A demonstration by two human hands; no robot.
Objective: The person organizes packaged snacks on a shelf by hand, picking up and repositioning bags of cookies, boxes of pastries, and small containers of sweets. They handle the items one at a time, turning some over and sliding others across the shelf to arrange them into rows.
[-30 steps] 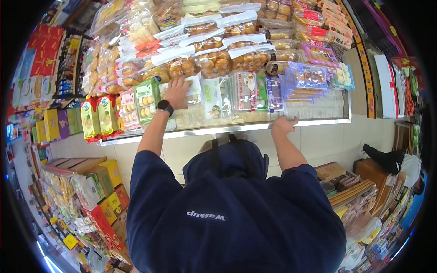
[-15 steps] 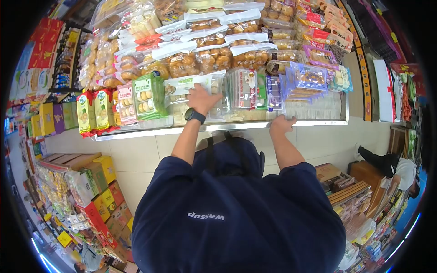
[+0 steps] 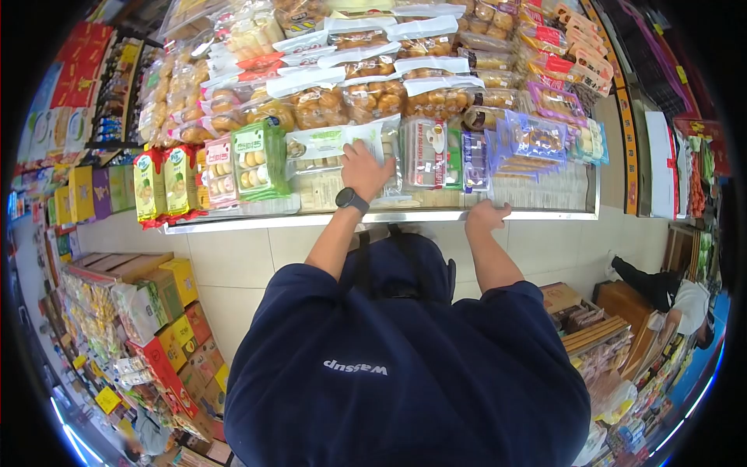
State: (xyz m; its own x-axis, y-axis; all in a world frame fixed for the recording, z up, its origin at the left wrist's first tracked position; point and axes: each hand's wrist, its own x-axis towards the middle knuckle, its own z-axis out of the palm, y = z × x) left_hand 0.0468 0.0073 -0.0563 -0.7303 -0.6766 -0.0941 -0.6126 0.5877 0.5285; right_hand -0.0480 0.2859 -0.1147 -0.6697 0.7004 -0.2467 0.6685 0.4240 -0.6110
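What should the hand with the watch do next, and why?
Probably curl the left hand around the clear snack pack for a firm hold. That hand seems only to lie on top of it, while the right hand rests on the shelf edge, away from it.

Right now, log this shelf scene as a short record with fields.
Place: shop shelf stacked with packaged snacks
Left hand: flat on a clear packet with a green-and-white label; black watch on the wrist
Right hand: resting on the shelf's metal front edge
Beside the left hand: green pastry box, red-and-white packets
Above: bags of brown buns
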